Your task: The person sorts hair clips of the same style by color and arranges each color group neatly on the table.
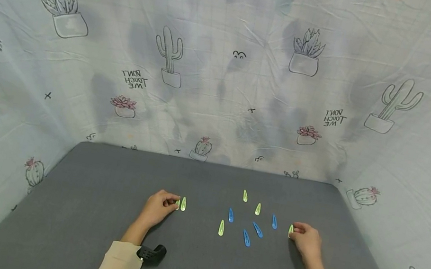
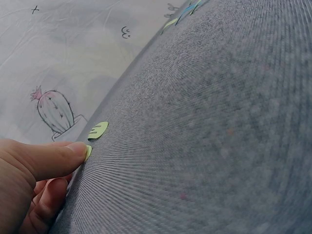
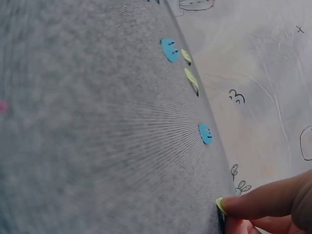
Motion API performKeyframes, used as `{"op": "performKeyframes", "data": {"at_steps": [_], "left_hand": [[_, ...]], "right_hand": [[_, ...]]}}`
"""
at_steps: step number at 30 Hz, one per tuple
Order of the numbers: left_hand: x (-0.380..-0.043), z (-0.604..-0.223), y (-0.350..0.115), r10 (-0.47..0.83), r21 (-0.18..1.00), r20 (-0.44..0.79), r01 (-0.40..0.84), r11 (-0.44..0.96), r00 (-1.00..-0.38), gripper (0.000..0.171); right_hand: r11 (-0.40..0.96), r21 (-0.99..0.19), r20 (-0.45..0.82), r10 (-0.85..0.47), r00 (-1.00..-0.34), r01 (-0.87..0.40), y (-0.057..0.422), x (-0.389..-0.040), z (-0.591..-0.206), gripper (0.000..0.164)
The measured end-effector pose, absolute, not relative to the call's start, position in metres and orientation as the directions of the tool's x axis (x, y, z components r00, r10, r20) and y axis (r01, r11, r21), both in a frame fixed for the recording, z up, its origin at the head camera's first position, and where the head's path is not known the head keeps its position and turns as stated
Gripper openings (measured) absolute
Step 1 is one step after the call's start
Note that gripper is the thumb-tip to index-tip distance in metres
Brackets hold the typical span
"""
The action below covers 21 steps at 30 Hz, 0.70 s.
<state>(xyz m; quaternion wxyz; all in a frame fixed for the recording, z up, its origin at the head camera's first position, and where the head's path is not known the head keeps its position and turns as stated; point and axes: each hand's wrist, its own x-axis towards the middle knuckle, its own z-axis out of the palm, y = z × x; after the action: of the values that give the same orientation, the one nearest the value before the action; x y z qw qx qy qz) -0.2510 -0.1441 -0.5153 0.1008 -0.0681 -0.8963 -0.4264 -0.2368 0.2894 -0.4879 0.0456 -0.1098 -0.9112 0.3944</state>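
Note:
My left hand (image 1: 156, 209) pinches a yellow-green snap hair clip (image 2: 88, 153) between thumb and fingers, low at the table top. Just right of it lies a second yellow-green hair clip (image 1: 183, 204). Over on the right side, my right hand (image 1: 307, 242) grips another yellow-green hair clip (image 1: 291, 231) by thumb and fingertips; part of it is hidden by the fingers. Between the hands lie loose clips: yellow-green ones (image 1: 221, 228) and several blue ones (image 1: 246, 238). The nearest to my right hand is a blue hair clip (image 3: 205, 134).
A dark grey cloth-covered table (image 1: 192, 265) spreads under everything. Behind and at both sides hangs a pale sheet (image 1: 224, 83) printed with cacti. Each wrist wears a black strap with a camera, such as the left wrist camera (image 1: 153, 253).

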Motion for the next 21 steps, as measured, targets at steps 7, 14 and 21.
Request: {"op": "performKeyframes", "data": {"at_steps": [7,14,21], "left_hand": [[-0.2504,-0.5151,-0.1438,0.032,0.752,0.236,0.204,0.627,-0.971,0.020],[-0.2497,-0.5157,-0.1437,0.031,0.756,0.227,0.197,0.624,-0.973,0.020],[-0.2501,-0.5156,-0.1439,0.031,0.754,0.226,0.195,0.628,-0.974,0.020]], "right_hand": [[0.548,-0.818,-0.049,0.241,-0.969,0.178,0.2901,-0.2349,-0.4905,0.037],[0.503,-0.847,-0.051,0.249,-0.967,0.174,0.2887,-0.2343,-0.4951,0.036],[0.469,-0.868,-0.050,0.244,-0.968,0.163,0.2870,-0.2353,-0.4953,0.036]]}}
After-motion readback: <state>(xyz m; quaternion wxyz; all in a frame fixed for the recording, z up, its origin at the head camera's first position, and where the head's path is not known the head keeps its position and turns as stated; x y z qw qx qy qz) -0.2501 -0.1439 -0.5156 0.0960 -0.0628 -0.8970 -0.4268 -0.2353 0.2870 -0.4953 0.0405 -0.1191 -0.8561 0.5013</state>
